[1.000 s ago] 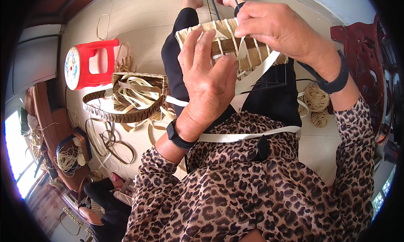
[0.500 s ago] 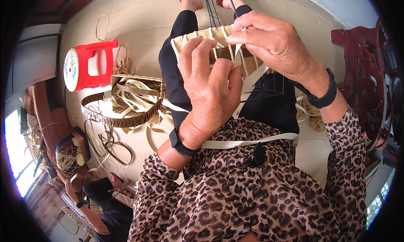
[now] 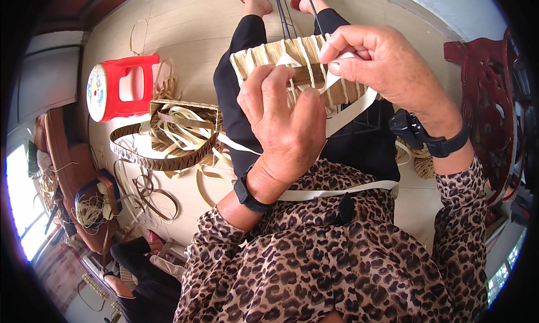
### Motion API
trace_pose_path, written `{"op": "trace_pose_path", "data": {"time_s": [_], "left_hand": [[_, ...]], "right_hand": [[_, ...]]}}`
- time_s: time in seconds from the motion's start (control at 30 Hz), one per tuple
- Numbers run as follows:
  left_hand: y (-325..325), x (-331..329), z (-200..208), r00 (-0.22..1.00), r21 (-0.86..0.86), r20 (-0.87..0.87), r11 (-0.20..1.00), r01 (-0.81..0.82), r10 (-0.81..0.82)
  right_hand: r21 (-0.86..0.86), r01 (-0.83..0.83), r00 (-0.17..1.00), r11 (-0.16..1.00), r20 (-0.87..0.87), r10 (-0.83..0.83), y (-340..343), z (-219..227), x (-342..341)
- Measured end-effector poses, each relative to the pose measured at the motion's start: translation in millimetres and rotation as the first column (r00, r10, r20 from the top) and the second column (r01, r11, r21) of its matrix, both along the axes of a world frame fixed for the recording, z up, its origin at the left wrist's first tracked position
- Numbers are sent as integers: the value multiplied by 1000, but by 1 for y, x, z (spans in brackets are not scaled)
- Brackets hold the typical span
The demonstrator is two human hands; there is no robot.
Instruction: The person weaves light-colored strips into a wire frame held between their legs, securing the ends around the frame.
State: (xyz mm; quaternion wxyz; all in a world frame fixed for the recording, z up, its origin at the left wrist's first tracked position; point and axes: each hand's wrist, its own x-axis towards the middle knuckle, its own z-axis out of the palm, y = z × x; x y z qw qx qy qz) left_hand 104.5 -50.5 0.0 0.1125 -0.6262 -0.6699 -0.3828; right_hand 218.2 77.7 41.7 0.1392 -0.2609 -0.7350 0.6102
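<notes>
Across my knees lies a tan woven panel (image 3: pixel 258 54), wrapped at intervals with cream cords and having a darker brown band across its middle. My left hand (image 3: pixel 283 118) grips its near side, with bent fingers on its top. At its right end my right hand (image 3: pixel 373 59) pinches a flat cream strip (image 3: pixel 355 110) between thumb and fingertips. The strip loops down beside the panel, and its other end is hidden behind my left hand. Thin black wires (image 3: pixel 283 14) stick out beyond the far edge, and more show below the panel.
To the left a red stool (image 3: pixel 124 87) lies on its side. Near it stands a woven basket (image 3: pixel 185 107) full of loose strips, with a braided handle. Carved dark red furniture (image 3: pixel 483 98) is at the right. Another person (image 3: pixel 143 278) sits at the lower left.
My right hand has moved right and slightly down, drawing the cream strip along. My left hand stays on the panel, shifted a little. The other person's arm has moved lower.
</notes>
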Motion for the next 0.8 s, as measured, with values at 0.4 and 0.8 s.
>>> {"op": "trace_pose_path", "data": {"time_s": [0.4,0.8], "left_hand": [[-18,4,1,997,-87,69,995,48,-42],[-15,2,-3,978,-45,193,995,86,-75]], "right_hand": [[227,-41,959,973,281,-25,3,12,6],[-385,69,858,921,494,142,-15,11,9]]}}
